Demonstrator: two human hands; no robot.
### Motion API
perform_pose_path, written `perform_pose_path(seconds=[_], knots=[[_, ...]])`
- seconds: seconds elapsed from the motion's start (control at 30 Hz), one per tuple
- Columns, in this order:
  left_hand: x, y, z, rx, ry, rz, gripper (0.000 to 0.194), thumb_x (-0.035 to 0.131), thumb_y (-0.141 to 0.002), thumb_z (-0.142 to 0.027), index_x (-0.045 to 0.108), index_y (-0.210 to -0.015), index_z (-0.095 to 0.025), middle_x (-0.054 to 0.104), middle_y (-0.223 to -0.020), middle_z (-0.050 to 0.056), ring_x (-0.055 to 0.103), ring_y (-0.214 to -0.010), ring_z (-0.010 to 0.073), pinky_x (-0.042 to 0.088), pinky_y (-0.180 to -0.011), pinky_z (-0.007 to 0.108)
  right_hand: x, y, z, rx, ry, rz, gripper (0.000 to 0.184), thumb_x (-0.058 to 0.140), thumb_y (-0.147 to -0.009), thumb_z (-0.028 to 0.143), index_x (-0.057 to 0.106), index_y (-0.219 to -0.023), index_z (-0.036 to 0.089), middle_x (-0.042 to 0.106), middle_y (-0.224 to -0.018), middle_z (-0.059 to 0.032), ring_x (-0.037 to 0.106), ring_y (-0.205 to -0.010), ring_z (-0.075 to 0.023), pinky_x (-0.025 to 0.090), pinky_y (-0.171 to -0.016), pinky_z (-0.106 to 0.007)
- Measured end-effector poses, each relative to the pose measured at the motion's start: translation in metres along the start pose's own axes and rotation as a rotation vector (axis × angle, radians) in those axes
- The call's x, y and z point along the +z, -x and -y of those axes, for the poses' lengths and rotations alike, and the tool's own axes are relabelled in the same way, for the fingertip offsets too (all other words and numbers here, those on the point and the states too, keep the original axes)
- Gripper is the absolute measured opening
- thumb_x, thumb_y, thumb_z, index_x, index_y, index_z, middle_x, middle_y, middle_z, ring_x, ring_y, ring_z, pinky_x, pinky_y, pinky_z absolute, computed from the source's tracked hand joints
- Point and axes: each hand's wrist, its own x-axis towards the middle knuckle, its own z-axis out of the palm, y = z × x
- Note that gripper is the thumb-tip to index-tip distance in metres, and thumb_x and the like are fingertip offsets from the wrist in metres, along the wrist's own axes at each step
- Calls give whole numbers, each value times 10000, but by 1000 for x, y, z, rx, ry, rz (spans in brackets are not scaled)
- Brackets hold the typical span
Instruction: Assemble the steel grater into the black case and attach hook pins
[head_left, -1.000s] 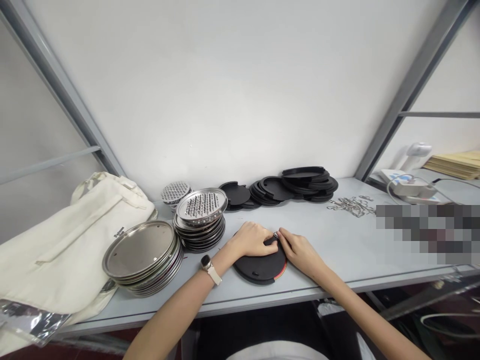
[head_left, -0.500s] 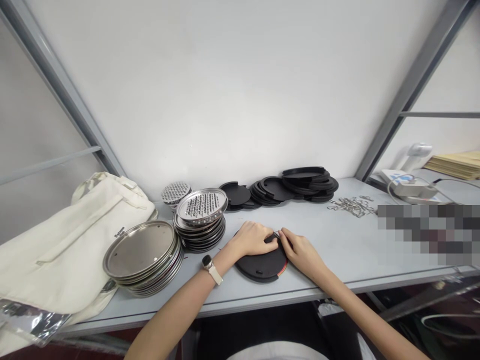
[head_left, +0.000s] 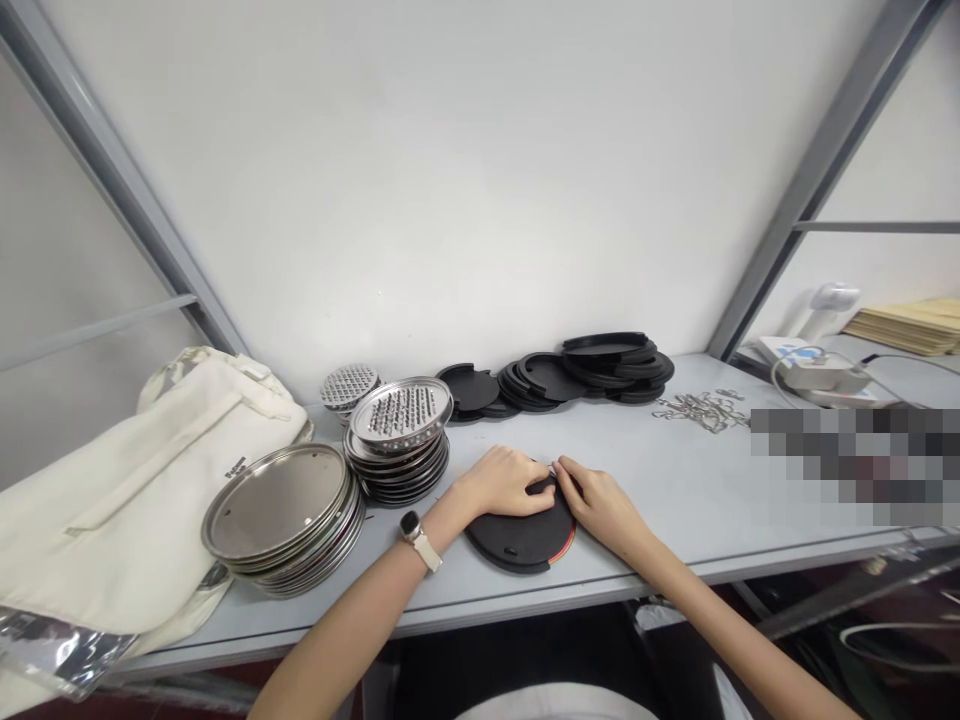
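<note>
On the table in front of me lies a black round disc (head_left: 521, 545) with a red and yellow strip along its right edge and a small dark nub near its front. My left hand (head_left: 510, 482) rests over the disc's upper part, fingers curled on its far rim and thumb bent. At the far right of that rim my right hand (head_left: 592, 500) pinches, its fingertips close to my left hand's. A small shiny metal piece shows between the fingertips, mostly hidden.
Left of the disc stand stacks of round metal plates (head_left: 281, 500) and grater discs (head_left: 401, 412). More black round covers (head_left: 551, 378) lie along the wall. A pile of metal clips (head_left: 701, 410) sits to the right. A cream bag (head_left: 142, 470) lies at far left.
The black disc has turned slightly under my hands, its red and yellow strip moving round toward the front. The metal piece at the rim is now more covered by my fingers.
</note>
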Motion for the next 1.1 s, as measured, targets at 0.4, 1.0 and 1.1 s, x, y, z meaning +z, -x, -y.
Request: perform_pose_path(seconds=[0.4,1.0,1.1], knots=[[2,-1,-2,-99,2,-14,332,470,-819,-411,597,-624,-175,633,-610,36,569,-553,167,303,-526,276,-1,0,0,-18,-9,-3,264,294,-923,279,451,-718,227,579,-576,-5,558,-517,-167,307,-525,-252],[5,-1,-4,-161,2,-37,315,462,-821,-430,615,-689,-188,657,-671,27,584,-592,175,331,-556,270,2,-1,-4,-2,23,-13,268,292,-927,290,447,-717,230,574,-569,-4,573,-522,-179,298,-525,-260],[6,-1,-3,-154,-2,-49,314,460,-822,-426,607,-679,-188,655,-663,22,584,-587,175,320,-543,270,2,-1,-4,-2,22,-8,287,292,-928,296,457,-704,227,582,-571,-9,571,-519,-176,300,-526,-260]])
